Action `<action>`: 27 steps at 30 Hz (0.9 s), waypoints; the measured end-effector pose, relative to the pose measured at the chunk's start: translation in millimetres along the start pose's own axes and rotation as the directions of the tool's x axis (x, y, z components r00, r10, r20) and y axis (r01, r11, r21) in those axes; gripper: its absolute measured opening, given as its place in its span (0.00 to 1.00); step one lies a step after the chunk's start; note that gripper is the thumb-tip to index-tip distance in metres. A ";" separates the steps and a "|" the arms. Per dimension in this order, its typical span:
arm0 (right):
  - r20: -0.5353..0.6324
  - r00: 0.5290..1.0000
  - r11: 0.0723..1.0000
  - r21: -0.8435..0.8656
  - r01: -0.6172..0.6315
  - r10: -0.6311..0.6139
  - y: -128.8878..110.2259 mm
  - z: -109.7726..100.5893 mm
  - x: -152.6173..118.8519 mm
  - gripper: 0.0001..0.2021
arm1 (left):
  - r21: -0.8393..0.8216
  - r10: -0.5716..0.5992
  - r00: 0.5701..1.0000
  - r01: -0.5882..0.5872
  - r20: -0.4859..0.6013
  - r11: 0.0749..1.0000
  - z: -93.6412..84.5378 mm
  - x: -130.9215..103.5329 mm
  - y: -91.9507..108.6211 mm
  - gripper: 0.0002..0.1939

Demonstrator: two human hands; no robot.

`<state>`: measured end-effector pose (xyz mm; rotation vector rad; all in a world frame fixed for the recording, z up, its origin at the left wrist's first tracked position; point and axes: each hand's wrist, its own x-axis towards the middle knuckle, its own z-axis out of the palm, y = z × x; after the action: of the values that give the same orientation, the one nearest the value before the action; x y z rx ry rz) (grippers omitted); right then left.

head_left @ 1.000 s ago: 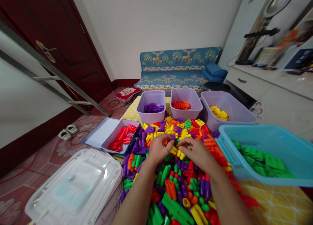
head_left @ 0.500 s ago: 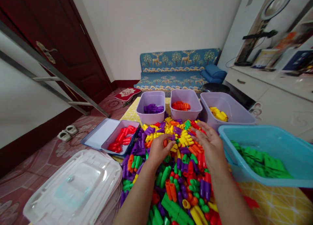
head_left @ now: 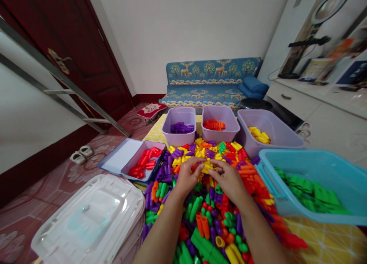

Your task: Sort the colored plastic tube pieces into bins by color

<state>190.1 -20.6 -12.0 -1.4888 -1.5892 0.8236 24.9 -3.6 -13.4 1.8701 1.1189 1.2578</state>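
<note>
A large heap of plastic tube-shaped toy pieces [head_left: 197,206] in red, orange, yellow, green and purple covers the table before me. Over its middle, my left hand [head_left: 187,176] curls its fingers inward at the near side of some yellow pieces [head_left: 208,167]. Facing it, my right hand [head_left: 228,180] bends its fingers and thumb around the same yellow pieces, so they sit between both hands. The fingertips almost meet, and parts of the grip are hidden. Just under the left fingers shows a bit of red.
Behind the heap stand lilac bins with purple [head_left: 179,141], orange [head_left: 219,135] and yellow [head_left: 271,130] pieces. A blue bin [head_left: 312,155] at right contains green ones. Left are an open case [head_left: 114,158] with red pieces and stacked white lids [head_left: 94,214].
My right hand has moved left and inward, toward my left hand, and its fingers have closed in on yellow pieces. My left hand stays nearly in place. The view has shifted slightly.
</note>
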 end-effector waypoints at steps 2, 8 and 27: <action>-0.031 0.999 0.999 0.048 -0.014 0.015 -1.6 -1.5 0.5 0.19 | -0.025 0.001 1.000 0.000 0.013 1.000 -0.1 -0.2 1.9 0.10; -0.083 0.996 0.993 0.112 0.030 -0.021 -11.3 -5.0 -1.5 0.16 | -0.052 -0.009 0.998 0.012 0.062 0.999 2.6 -2.5 3.8 0.16; -0.161 0.987 0.969 0.237 0.069 -0.031 -24.0 -7.4 -6.8 0.14 | -0.114 -0.060 0.997 0.065 0.052 0.991 4.8 -2.2 0.8 0.18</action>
<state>185.1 -30.2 11.6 -1.3000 -1.3536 0.8197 29.3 -6.1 -15.3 1.7571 1.0480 1.2098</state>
